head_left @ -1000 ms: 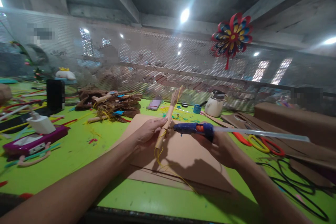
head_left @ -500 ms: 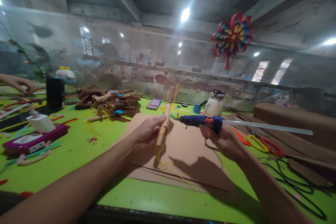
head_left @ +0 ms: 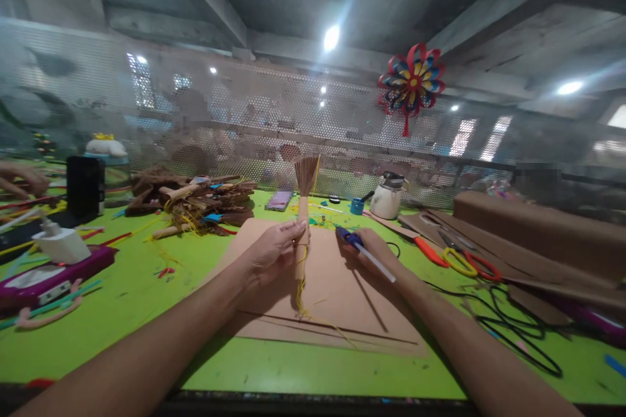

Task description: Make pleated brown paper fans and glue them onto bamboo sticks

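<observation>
Between its thumb and fingers, my left hand (head_left: 271, 247) grips a small brown paper broom (head_left: 306, 174) by its rolled handle. The fanned bristle end points up and away from me. Yellow string (head_left: 300, 296) trails from the lower end of the handle onto a brown cardboard sheet (head_left: 337, 303). To the right, my right hand (head_left: 366, 249) is closed round a blue glue gun (head_left: 346, 236), low over the cardboard and apart from the broom. A long translucent glue stick (head_left: 380, 265) sticks out of the gun's back towards me. The right fingers are partly hidden.
Scissors (head_left: 460, 260), an orange-handled tool (head_left: 430, 251) and a black cord (head_left: 508, 332) lie right. A white jug (head_left: 386, 199) stands behind. Left are a pile of paper pieces (head_left: 210, 205), a purple power strip (head_left: 98, 260) and another person's hand (head_left: 22, 179).
The glue gun has moved down and away from the broom, turning so its glue stick points towards me. The broom now stands more upright, its bristles facing me. The view has shifted slightly right.
</observation>
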Motion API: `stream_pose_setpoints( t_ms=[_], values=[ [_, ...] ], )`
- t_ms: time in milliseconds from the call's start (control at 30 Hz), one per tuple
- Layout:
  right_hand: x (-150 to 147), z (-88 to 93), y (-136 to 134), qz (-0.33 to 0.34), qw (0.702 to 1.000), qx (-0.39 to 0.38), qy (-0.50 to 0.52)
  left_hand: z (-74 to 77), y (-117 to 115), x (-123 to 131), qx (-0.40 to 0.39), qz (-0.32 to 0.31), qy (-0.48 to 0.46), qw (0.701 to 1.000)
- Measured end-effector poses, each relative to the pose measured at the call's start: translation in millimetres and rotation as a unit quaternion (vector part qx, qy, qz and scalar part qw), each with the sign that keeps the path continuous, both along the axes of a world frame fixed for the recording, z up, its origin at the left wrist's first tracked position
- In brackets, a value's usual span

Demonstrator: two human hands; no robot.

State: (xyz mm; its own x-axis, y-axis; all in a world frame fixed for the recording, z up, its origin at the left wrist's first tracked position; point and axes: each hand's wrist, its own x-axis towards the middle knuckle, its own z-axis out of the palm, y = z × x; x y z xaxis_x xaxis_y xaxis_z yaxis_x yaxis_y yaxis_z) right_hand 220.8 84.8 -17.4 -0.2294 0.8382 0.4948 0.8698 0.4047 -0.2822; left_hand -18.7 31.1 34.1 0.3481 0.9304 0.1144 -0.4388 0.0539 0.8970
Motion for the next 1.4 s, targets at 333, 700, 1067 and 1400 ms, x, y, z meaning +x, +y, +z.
stream_pose_setpoints(
  t_ms=[333, 700, 1067, 1400],
  values=[
    [15.7, 19.7, -0.5, 0.071, 0.995, -0.052, -0.053, 3.3, -2.9, -3.9, 0.007, -0.014, 0.028, 0.999],
    [-87.9, 55.5, -83.6, 0.185, 0.965, -0.017, 0.183, 3.1, 2.2, -1.8, 0.050, -0.029, -0.012, 0.998],
    [-108.5, 45.7, -82.5, 0.112, 0.940, 0.026, 0.322, 3.0, 1.0, 2.0, 0.032, -0.037, -0.050, 0.998],
    [-111.7, 34.6, -85.0, 0.090, 0.954, 0.103, 0.268, 4.0, -2.2, 2.9, 0.019, -0.065, -0.040, 0.997]
  ],
)
